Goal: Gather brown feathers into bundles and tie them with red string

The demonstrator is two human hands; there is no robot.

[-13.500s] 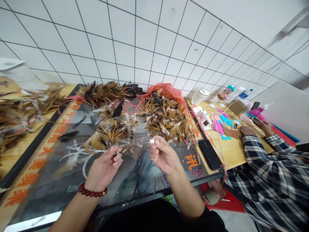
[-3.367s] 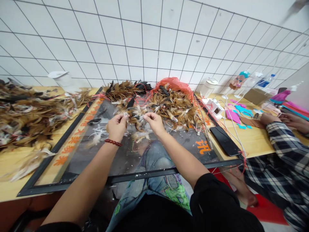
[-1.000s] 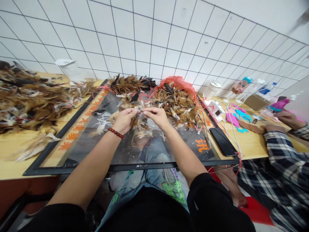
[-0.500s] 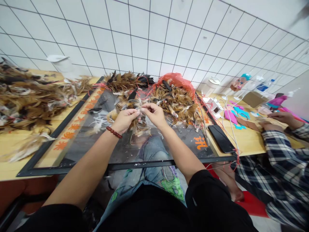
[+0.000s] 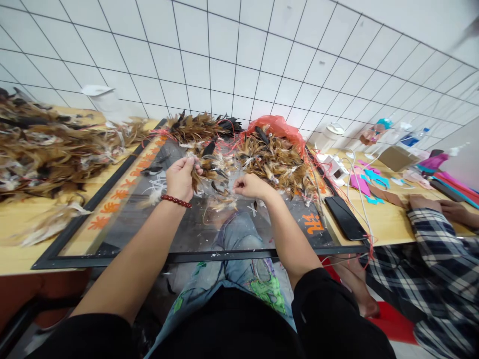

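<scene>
My left hand (image 5: 179, 178), with a beaded bracelet at its wrist, is closed round a small bunch of brown feathers (image 5: 195, 182) that pokes out past the fingertips. Over the middle of the framed glass panel (image 5: 179, 234), my right hand (image 5: 253, 186) has its fingers pinched together. Whatever is between them is too small to make out. Loose brown and pale feathers (image 5: 222, 202) lie on the glass between the two hands. Just beyond my right hand is a heap of brown feathers (image 5: 279, 162), partly against a red plastic bag (image 5: 279, 123).
A long feather bundle (image 5: 194, 124) lies at the back; a large feather pile (image 5: 67, 154) covers the left. At right are a phone (image 5: 345, 218), cables, a white lidded container (image 5: 332, 133) and coloured cut pieces (image 5: 359, 184). A person in a plaid sleeve (image 5: 430, 227) sits there.
My hands were together over the feathers; now they are apart, the left drawn left with the feather bunch, the right moved right and slightly nearer me. The neighbour's hands have come lower.
</scene>
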